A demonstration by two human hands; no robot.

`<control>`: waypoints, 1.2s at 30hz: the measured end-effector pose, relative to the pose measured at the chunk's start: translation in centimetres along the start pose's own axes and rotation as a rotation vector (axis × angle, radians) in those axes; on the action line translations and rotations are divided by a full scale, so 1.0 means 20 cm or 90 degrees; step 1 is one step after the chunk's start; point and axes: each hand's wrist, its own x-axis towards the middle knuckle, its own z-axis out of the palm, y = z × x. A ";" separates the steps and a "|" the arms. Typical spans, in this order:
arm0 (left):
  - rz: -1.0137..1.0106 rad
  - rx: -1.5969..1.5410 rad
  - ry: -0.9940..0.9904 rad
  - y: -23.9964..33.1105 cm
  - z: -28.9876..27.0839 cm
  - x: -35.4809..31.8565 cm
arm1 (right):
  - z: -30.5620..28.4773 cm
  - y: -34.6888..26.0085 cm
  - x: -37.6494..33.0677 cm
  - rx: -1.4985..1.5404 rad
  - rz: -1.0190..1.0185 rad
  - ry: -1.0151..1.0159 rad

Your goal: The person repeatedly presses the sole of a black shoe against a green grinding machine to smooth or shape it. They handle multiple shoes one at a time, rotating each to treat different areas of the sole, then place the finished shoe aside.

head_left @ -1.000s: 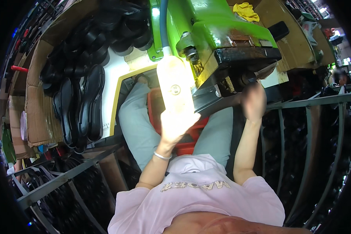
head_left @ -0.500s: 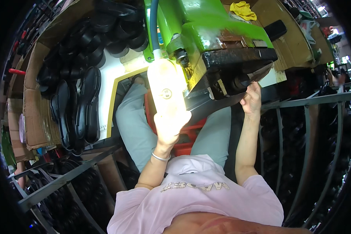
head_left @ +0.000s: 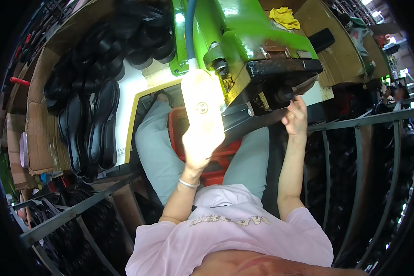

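Observation:
My left hand (head_left: 201,148) is closed at the lower end of a long, rounded, sole-shaped piece (head_left: 201,99) with a small round mark. Glare washes out its surface and the fingers on it. A blue-grey hose-like lamp neck (head_left: 190,32) meets its upper end, so where lamp and piece part I cannot tell. To the right stands a green machine (head_left: 267,43) with a dark, greasy head (head_left: 283,69). My right hand (head_left: 295,117) is raised beside the black knob (head_left: 284,94) under that head, its fingers curled together. Whatever they grip is hidden.
Black shoe soles (head_left: 103,124) lie at the left by a cardboard box (head_left: 43,106) heaped with more. A white tabletop with a yellow edge (head_left: 134,108) borders my knees. Metal rails (head_left: 73,209) flank both sides. A yellow cloth (head_left: 285,17) lies behind the machine.
The view has shifted slightly, so the machine and the bright piece sit a little farther right. Both hands keep about the same pose.

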 end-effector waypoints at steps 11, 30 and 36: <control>-0.040 -0.028 0.093 0.12 -0.25 -0.06 | 0.19 0.23 -0.23 0.081 -0.021 0.028; -0.058 -0.055 0.173 0.18 -0.37 -0.11 | 0.31 0.31 -0.23 0.099 0.113 0.000; -0.102 0.050 0.126 0.21 -0.53 -0.16 | 0.40 0.36 -0.26 0.069 0.086 -0.043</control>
